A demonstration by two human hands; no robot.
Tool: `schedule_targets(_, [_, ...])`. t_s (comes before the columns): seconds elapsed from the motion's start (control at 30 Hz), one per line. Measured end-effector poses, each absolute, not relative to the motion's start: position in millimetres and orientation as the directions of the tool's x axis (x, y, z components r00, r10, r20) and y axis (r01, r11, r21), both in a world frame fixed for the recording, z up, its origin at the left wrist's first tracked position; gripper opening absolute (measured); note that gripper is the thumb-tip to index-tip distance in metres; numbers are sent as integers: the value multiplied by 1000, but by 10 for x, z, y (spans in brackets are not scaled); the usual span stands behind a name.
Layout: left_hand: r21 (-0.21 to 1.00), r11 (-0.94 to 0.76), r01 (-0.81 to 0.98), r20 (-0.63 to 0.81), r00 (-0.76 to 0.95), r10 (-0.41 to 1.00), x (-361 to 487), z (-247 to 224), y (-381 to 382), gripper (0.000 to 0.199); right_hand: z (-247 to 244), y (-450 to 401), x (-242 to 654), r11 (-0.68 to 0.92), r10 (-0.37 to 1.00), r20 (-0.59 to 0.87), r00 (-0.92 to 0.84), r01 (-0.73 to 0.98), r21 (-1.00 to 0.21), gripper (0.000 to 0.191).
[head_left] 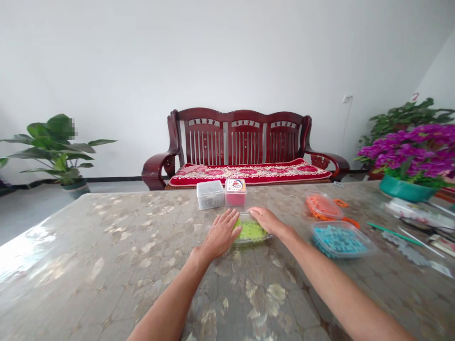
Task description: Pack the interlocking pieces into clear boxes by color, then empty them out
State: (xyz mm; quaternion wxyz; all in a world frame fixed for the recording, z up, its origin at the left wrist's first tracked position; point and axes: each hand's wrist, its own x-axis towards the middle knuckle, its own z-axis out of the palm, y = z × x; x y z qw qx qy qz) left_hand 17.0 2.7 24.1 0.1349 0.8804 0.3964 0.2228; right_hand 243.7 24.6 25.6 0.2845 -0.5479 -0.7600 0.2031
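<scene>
A clear lidded plastic box (251, 230) with yellow-green pieces inside lies flat on the table between my two hands. My left hand (222, 230) rests against its left edge, fingers stretched out and the thumb reaching over the lid. At the far right corner, my right hand (266, 220) has its fingers together and bent over the box's rim. Just behind stand a clear box with grey contents (210, 195) and a clear box with red contents (235, 196), which carries a picture label on top.
To the right sit an orange-filled plastic box (323, 206) and a blue-filled plastic box (341, 239), with loose orange pieces (350, 222) beside them. Farther right are a green stick (393, 233), grey toothed pieces (407, 248) and a teal flower pot (407, 188). A wooden bench (245, 137) stands behind the table.
</scene>
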Motion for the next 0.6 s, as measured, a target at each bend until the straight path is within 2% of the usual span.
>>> schedule_targets(0.23, [415, -666, 620, 337, 575, 746, 181, 203, 12, 49, 305, 195, 2417, 240, 970, 152, -187, 808, -539, 38])
schedule_targets(0.43, [406, -659, 633, 317, 579, 751, 198, 244, -15, 46, 358, 108, 2350, 178, 982, 141, -127, 872, -457, 38])
schedule_targets(0.6, [379, -679, 629, 306, 607, 733, 191, 271, -2, 46, 377, 120, 2355, 165, 985, 116, -124, 863, -477, 41])
